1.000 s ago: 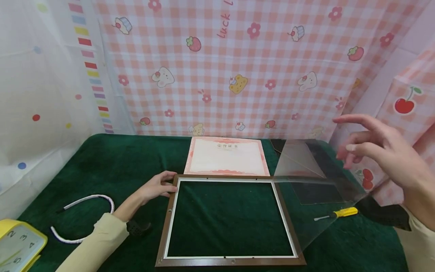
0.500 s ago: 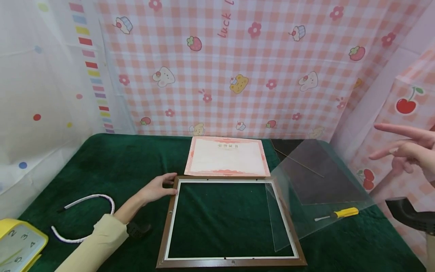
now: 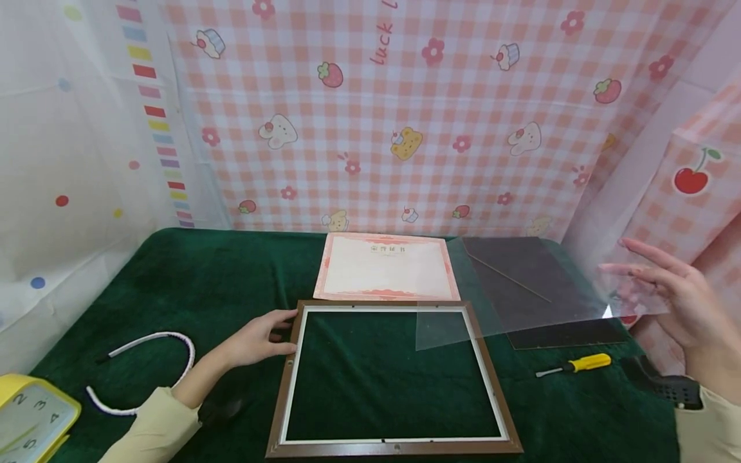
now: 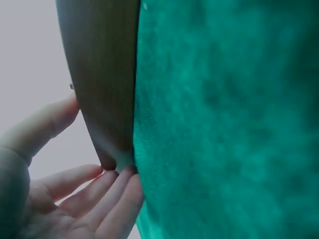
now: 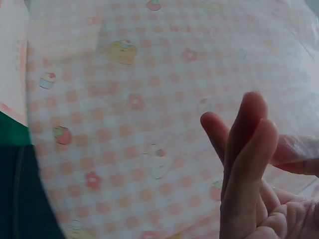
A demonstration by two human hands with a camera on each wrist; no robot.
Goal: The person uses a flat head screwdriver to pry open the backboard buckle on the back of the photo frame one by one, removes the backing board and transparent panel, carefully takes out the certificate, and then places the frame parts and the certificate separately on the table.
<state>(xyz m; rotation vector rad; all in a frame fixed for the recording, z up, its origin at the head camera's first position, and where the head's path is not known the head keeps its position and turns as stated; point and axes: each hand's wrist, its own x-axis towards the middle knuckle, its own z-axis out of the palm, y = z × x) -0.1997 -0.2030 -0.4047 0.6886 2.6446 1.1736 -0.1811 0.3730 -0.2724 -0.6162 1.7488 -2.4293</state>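
Observation:
My right hand [image 3: 677, 289] holds a clear sheet [image 3: 521, 299] by its right side, the fingers spread along it. The sheet hangs tilted above the table, and its lower left corner overlaps the upper right of a brown picture frame [image 3: 399, 445]. That frame lies face down on the green cloth, a white inner edge running round its opening. At its left side, my left hand [image 3: 257, 341] touches the outer edge with thumb and fingertips. In the left wrist view, the fingertips [image 4: 132, 186] meet the frame near a corner, with the thumb higher up the rail.
A pink-bordered certificate [image 3: 384, 267] lies behind the frame. To the right are a dark panel [image 3: 567, 335], partly behind the sheet, and a yellow-handled screwdriver [image 3: 589, 362]. A white headband [image 3: 188, 347] and a yellow clock [image 3: 40, 418] sit at left. Patterned curtains [image 3: 405, 96] stand behind.
My right hand swung out to the right, then back left, turning the clear sheet so its left corner moved up and left over the frame. My left hand slid slightly nearer along the frame's side.

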